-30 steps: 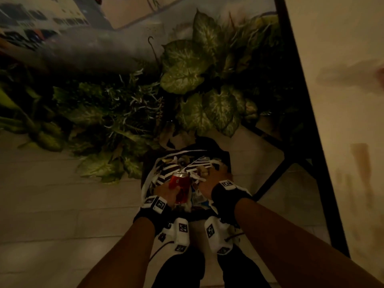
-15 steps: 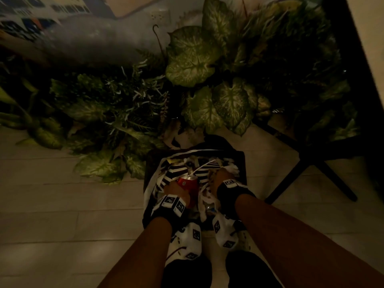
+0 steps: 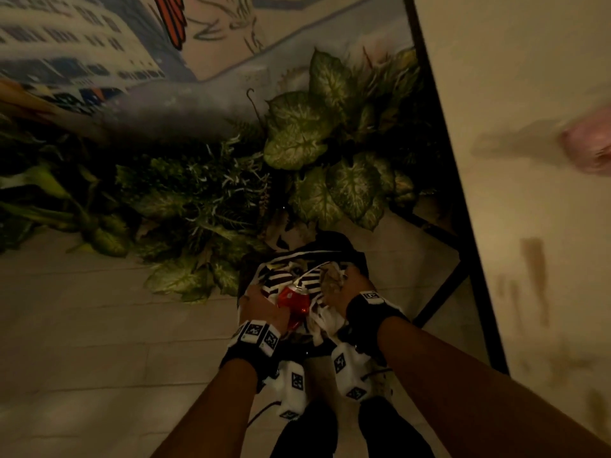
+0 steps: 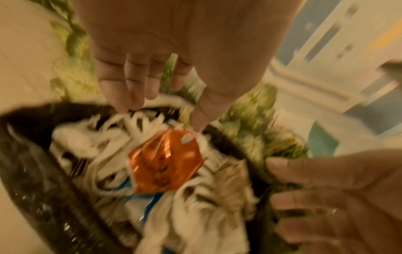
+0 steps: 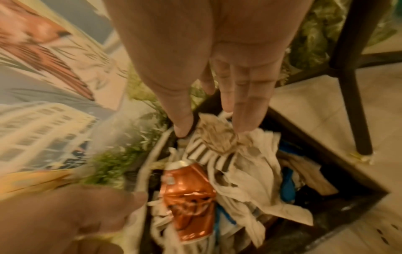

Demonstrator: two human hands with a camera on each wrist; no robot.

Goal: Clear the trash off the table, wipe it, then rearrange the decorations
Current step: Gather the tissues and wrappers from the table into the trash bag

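Observation:
A black-lined trash bin [image 3: 362, 259] stands on the floor at my feet, stuffed with striped paper strips, white tissue and blue scraps. On top of the heap lies a crushed red can [image 3: 294, 300] [image 4: 165, 163] [image 5: 189, 197]. My left hand [image 3: 264, 305] [image 4: 161, 116] hovers over the bin's left side with straight fingers, thumb tip close to the can, holding nothing. My right hand [image 3: 350, 285] [image 5: 214, 129] is over the far right side, fingers straight, tips at a crumpled brown paper ball [image 5: 217, 137] on the heap.
Leafy plants [image 3: 297, 133] crowd the floor just behind the bin, under a painted wall. The pale table [image 3: 512, 193] runs along the right with black legs [image 3: 443, 292] beside the bin. A blurred pink object [image 3: 588, 143] sits on the table. My shoes stand just before the bin.
Both hands stay low over the bin and the can stays on the heap. The head view dipped toward the plants, then swung back to show the table.

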